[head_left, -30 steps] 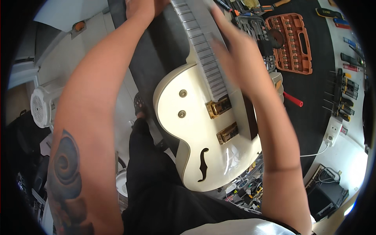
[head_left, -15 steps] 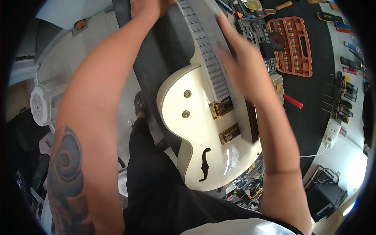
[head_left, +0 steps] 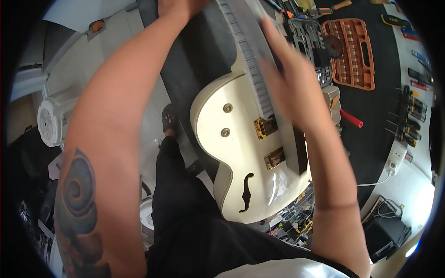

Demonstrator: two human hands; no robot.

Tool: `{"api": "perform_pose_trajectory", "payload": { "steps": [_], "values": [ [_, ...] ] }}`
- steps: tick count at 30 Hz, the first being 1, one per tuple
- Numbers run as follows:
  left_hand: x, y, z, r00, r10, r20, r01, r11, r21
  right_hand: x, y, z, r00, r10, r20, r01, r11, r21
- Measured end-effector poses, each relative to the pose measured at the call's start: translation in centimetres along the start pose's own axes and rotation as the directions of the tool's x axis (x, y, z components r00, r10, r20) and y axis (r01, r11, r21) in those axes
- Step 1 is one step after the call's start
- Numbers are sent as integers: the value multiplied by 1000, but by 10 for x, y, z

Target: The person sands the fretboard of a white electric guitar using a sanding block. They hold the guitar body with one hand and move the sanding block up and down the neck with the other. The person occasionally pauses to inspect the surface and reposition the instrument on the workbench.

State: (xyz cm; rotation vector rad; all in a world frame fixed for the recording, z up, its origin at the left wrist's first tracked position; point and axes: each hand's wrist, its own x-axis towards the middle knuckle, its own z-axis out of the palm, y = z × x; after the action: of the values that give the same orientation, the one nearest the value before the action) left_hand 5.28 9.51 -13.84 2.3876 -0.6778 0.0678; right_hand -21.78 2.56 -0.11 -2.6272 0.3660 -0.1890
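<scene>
A cream-white hollow-body guitar (head_left: 238,143) lies face up, its neck pointing away from me. It has gold pickups (head_left: 274,158), two round metal-rimmed fittings on the upper body and a black f-shaped sound hole. Along the fretboard (head_left: 254,69) run the frets, with pale strips between them. My right hand (head_left: 294,88) is closed on a long, straight grey bar (head_left: 291,150) with a dark side, which lies lengthwise over the neck and reaches above the body. Motion smears hand and bar. At the top edge, beside the neck, is my left hand (head_left: 183,6); its fingers are out of sight.
Right of the neck, on the dark bench (head_left: 366,106), stand an orange socket case (head_left: 348,53), a grey tool case (head_left: 303,41) and a red tube (head_left: 351,118). Screwdrivers (head_left: 410,111) hang in a rack at the right, above a white power outlet (head_left: 396,157). Small tools crowd below the guitar's edge.
The bar and my right hand have slid slightly toward me along the guitar. The whole scene has shifted a little to the right in the picture. My left hand stays beside the neck.
</scene>
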Motion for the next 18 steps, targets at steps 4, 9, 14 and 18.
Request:
{"api": "perform_pose_trajectory", "payload": {
  "steps": [4,9,14,18],
  "values": [
    [0,10,-9,1000,9,-20,-9,1000,-18,124,-20,7,999,-1,47,6,995,-103],
    [2,-9,-9,1000,31,-7,-30,996,90,1,-15,7,1000,-12,-27,13,999,41],
    [3,-6,-1,1000,-11,-18,12,999,37,-42,-17,-1,998,-57,1,57,997,-60],
    [0,3,-10,999,37,9,-37,999,23,136,-57,1,915,164,368,-78,969,-236]
  ]
}}
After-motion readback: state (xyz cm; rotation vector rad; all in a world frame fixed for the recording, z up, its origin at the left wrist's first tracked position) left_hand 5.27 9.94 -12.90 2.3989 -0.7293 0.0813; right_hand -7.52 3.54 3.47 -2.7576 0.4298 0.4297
